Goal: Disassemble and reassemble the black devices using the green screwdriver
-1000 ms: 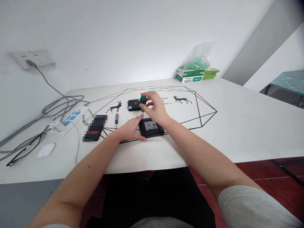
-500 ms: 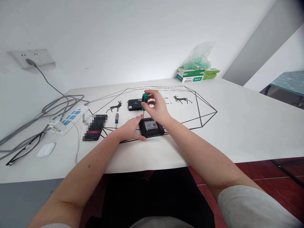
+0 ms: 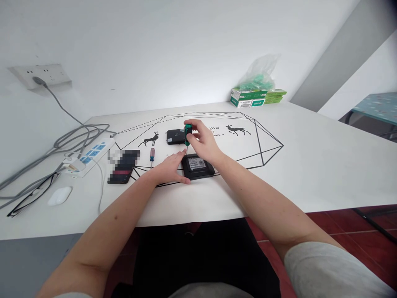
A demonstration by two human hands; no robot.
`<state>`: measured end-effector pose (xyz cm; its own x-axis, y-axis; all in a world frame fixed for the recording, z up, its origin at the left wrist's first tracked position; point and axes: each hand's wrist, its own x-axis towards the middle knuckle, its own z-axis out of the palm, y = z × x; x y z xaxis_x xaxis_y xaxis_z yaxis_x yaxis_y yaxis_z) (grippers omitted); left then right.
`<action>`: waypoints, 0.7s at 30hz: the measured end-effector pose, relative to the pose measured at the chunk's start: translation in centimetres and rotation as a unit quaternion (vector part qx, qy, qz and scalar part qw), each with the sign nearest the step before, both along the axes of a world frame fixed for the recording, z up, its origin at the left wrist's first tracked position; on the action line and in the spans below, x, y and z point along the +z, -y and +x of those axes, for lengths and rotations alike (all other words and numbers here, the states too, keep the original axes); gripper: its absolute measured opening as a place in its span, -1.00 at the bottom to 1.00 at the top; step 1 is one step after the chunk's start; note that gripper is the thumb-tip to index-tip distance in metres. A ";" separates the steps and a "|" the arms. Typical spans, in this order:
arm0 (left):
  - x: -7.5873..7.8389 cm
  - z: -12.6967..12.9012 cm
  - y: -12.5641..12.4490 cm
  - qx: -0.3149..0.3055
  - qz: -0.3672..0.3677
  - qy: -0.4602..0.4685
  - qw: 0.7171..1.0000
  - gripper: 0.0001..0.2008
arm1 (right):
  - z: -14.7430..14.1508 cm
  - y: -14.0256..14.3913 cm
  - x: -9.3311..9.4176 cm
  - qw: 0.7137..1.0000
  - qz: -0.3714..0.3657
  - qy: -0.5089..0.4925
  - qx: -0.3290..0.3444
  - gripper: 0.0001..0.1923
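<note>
At the upper left of the frame a white wall socket (image 3: 46, 76) feeds a grey cable down to a white power strip (image 3: 89, 156) with blue outlets, lying among loose grey cords. Below it, at the lower left, a smooth white mouse (image 3: 60, 195) rests beside thin black-framed glasses (image 3: 32, 194). Moving toward the middle, a dark phone (image 3: 122, 170) lies flat on the white table (image 3: 310, 165), and just right of it a small red-and-blue screwdriver (image 3: 152, 156) lies unused.

Your left hand (image 3: 170, 167) lies flat, fingers spread and pressed against the left edge of the black box (image 3: 197, 166) at frame centre, likely to keep the slick plastic case from sliding or turning. The box is square with rounded corners, matte, label side up. Your right hand (image 3: 203, 142) has its fingertips pinched together on the green screwdriver (image 3: 187, 134), held upright so its thin shaft meets the box's far left corner. Just behind it sits a second black box (image 3: 175, 136).

Toward the upper right, green cartons (image 3: 257, 98) are stacked under a crinkled clear plastic bag (image 3: 260, 72).
</note>
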<state>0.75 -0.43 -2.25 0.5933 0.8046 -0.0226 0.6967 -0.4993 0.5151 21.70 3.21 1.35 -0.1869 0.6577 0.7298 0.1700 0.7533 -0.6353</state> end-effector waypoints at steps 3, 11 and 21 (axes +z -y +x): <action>0.1 0.0 0.0 0.001 0.000 0.001 1.000 0.39 | 0.0 0.0 0.1 0.999 0.017 0.012 -0.030 -0.59; 0.0 -0.1 0.0 -0.003 -0.009 -0.007 1.000 0.44 | 0.0 0.0 0.0 1.000 -0.003 -0.004 -0.011 -0.49; -0.3 -0.2 -0.2 -0.013 0.009 0.014 1.000 0.41 | 0.1 0.2 0.3 0.998 0.017 0.035 -0.042 -0.56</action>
